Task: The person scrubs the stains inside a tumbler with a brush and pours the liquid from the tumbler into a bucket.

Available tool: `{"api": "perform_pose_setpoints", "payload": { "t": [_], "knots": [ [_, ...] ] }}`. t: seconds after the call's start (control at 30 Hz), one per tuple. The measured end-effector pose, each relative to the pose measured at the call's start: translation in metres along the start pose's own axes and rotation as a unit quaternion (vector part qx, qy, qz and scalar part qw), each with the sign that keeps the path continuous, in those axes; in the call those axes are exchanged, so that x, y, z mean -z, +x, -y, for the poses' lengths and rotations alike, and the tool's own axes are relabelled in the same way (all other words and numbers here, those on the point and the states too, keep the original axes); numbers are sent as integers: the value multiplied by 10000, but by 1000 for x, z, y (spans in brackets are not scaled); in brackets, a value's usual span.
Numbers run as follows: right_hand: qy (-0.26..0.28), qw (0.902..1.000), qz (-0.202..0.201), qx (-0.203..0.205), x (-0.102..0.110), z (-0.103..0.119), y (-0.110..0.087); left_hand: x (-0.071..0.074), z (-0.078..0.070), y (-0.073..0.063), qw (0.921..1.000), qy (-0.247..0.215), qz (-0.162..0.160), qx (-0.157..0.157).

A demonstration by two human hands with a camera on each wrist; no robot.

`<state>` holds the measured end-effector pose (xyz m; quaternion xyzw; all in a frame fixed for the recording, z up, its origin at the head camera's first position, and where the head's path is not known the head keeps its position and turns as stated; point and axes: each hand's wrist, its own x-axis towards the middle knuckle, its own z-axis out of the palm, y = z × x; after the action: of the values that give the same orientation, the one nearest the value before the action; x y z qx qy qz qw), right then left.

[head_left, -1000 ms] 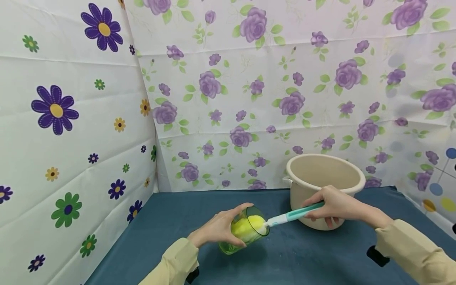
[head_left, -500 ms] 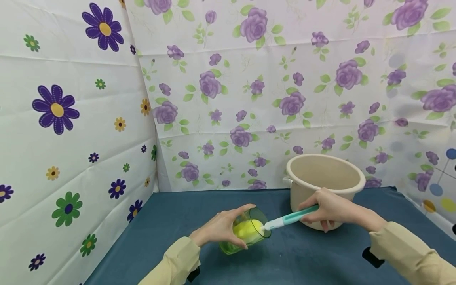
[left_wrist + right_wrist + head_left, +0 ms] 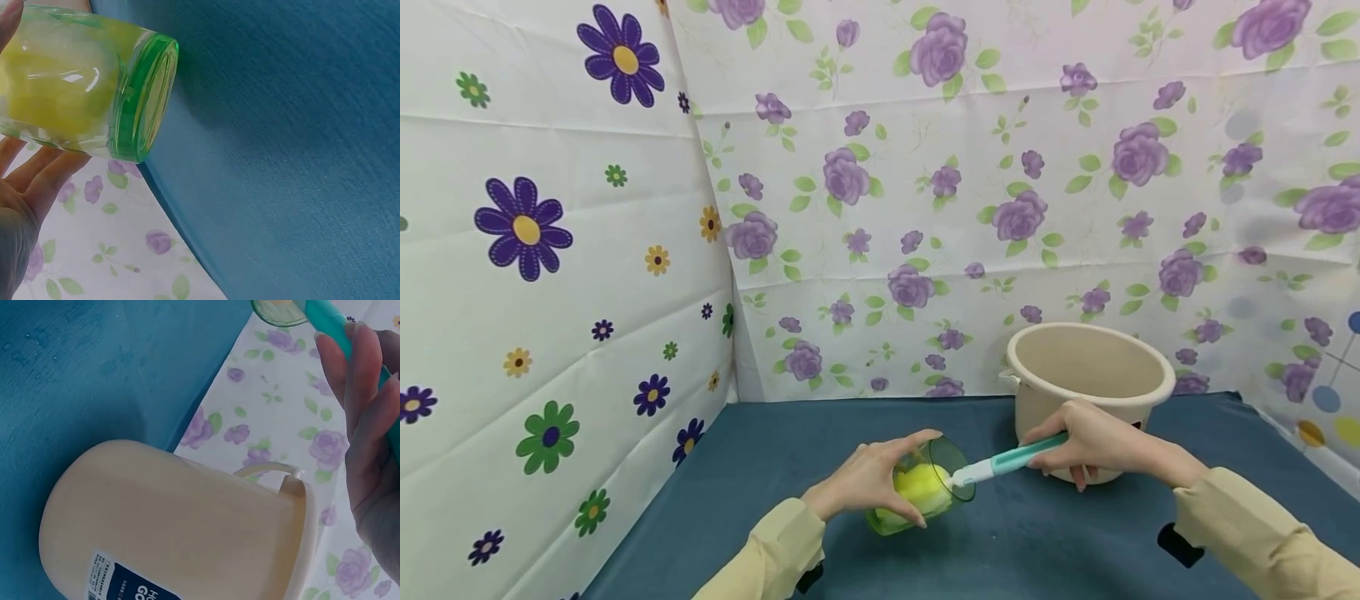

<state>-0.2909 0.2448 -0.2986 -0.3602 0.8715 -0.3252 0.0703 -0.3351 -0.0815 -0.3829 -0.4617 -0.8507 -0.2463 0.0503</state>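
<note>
A cup brush (image 3: 1011, 458) with a white and teal handle reaches into a clear, green-tinted glass (image 3: 917, 492). Its yellow sponge head shows through the glass wall. The glass lies tilted, mouth toward the right, above the table. My left hand (image 3: 872, 479) grips it round the side, thumb below and fingers above. In the left wrist view the green base of the glass (image 3: 145, 97) faces the cloth. The brush handle is pinched by my right hand (image 3: 1093, 442), in front of the bucket; in the right wrist view its fingers (image 3: 365, 381) curl round the teal part.
A beige bucket (image 3: 1036, 408) stands at the back right, just behind the right hand, with a label (image 3: 131, 581) on its side. Dark blue cloth (image 3: 775, 450) covers the table; water drops dot it in the right wrist view. Flowered sheets (image 3: 865, 333) hang behind and at the sides.
The right hand has moved left and slightly down, pushing the brush deeper into the glass. The sponge sits lower inside. The left hand and glass have shifted slightly right in view.
</note>
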Motion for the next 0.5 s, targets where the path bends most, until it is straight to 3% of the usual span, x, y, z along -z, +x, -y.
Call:
{"api": "perform_pose_setpoints", "payload": {
  "t": [0.23,0.5],
  "knots": [
    [-220,9997,-99,-56,1,3,2,2,-3,0,10000,71,-10,-25],
    [-8,9998,125,-173,-2,6,4,0,-5,-1,10000,72,-17,-61]
  ]
}}
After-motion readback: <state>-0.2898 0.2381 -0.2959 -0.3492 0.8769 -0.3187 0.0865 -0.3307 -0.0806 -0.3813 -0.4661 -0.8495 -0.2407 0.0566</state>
